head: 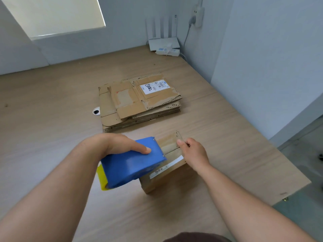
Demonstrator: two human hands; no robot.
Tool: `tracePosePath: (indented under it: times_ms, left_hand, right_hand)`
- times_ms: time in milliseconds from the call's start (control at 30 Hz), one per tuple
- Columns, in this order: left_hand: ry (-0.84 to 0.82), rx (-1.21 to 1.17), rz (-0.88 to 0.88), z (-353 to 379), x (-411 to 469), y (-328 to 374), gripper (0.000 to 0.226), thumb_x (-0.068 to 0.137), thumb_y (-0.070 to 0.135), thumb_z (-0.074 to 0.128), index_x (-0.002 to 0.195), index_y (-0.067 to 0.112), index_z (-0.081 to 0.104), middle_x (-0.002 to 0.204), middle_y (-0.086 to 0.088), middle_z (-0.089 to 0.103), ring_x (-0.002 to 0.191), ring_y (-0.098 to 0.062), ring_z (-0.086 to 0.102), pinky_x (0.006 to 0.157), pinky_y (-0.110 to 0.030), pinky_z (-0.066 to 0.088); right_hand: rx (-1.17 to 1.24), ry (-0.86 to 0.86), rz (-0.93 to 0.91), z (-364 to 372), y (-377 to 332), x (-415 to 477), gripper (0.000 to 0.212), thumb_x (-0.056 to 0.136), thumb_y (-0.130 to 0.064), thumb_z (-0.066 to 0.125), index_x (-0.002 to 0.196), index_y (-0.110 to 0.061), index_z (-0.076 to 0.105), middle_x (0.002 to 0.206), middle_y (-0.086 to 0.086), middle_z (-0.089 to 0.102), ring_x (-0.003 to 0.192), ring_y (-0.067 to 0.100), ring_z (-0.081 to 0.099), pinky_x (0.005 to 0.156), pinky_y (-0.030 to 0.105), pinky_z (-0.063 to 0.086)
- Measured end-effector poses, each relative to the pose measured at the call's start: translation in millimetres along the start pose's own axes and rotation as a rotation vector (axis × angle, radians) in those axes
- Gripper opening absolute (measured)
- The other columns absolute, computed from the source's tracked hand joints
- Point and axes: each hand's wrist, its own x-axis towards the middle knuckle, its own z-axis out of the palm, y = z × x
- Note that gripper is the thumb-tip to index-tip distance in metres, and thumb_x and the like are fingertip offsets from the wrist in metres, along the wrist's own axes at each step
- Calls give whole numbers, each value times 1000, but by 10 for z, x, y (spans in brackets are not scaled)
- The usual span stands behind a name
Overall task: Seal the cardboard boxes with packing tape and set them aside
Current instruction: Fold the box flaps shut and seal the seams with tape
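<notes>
The small box point(167, 173) sits on the bench point(52, 110) close to the person, just in front of a stack of flattened cardboard point(139, 102) and between the two arms. The left hand point(122, 145) is curled round the blue tape dispenser point(132, 165), thumb lying along its side, and the dispenser rests on the near-left part of the box top. The right hand point(192, 151) pinches the free end of the clear tape point(170, 145) between thumb and fingers at the far edge of the box.

The step looks like laying a strip across the top seam. To do it well, the right hand should press the tape end down over the far edge first, so it has an anchor. The dispenser can then draw back toward the body in a straight line along the dark seam, low and under even tension, so the strip covers both flaps.

The box is light and could slide or tip under the pull, so the right hand should hold it down once the end sticks. Rubbing the strip flat before cutting should help keep wrinkles out.
</notes>
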Motion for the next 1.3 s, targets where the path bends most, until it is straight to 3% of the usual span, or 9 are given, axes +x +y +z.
tracePosePath:
  times_ms: [267,433,533,600,667,733,1000,1200,1300]
  left_hand:
    - [-107,-51,-91,-193,-119,-1107,82,35,66,77,94,8,76,89,-10,75,82,-27,73,83,-36,55]
    - [-1,-28,-113,13,26,-1087,60,62,66,76,93,15,70,88,-5,74,80,-23,71,74,-29,52]
    - [64,19,-116,100,125,-919,52,72,65,69,92,18,59,94,-1,61,86,-20,61,80,-31,45]
    - [129,105,-107,165,181,-787,51,75,65,66,93,18,57,97,0,58,90,-20,58,82,-31,43]
    - [253,320,-119,285,234,-724,49,81,61,61,107,20,59,109,0,59,101,-21,57,82,-29,43]
    - [385,474,-125,414,280,-736,44,86,57,54,115,24,59,107,2,60,103,-19,57,78,-27,41]
    - [570,126,-115,628,503,-911,38,93,33,42,119,7,51,90,-7,57,81,-25,58,68,-29,43]
    - [731,119,-124,903,664,-1034,40,98,42,40,118,9,48,111,-10,65,99,-28,62,75,-32,42]
    - [1008,18,-35,1035,646,-997,49,95,31,48,133,1,42,134,-18,52,122,-33,49,102,-39,36]
  right_hand:
    - [-45,8,-38,-1,-18,0,47,95,-46,48,83,-1,55,68,3,53,67,21,48,58,33,34]
    - [-65,1,-44,-3,-30,7,45,96,-45,48,76,-4,51,65,2,49,64,19,45,56,34,32]
    - [-85,-1,-45,-8,-41,10,42,96,-44,48,70,-11,45,63,1,47,62,18,43,54,33,30]
    - [-93,1,-40,-6,-51,7,42,96,-44,48,69,-12,43,63,1,46,62,19,43,54,33,30]
    - [-95,4,-36,-3,-58,10,43,96,-43,47,67,-14,40,63,1,45,62,20,42,54,33,29]
    - [-89,5,-39,-3,-58,0,43,96,-44,47,65,-15,39,63,1,45,62,20,42,54,34,29]
    - [-53,23,10,31,-99,-38,42,97,-43,45,66,-15,40,69,0,49,66,19,46,57,33,31]
    - [-69,18,-8,41,-69,-11,40,97,-45,43,73,-13,48,80,5,56,80,27,52,65,34,36]
    - [-68,20,-8,69,-47,2,40,97,-47,42,77,-13,50,87,8,60,84,29,53,67,35,39]
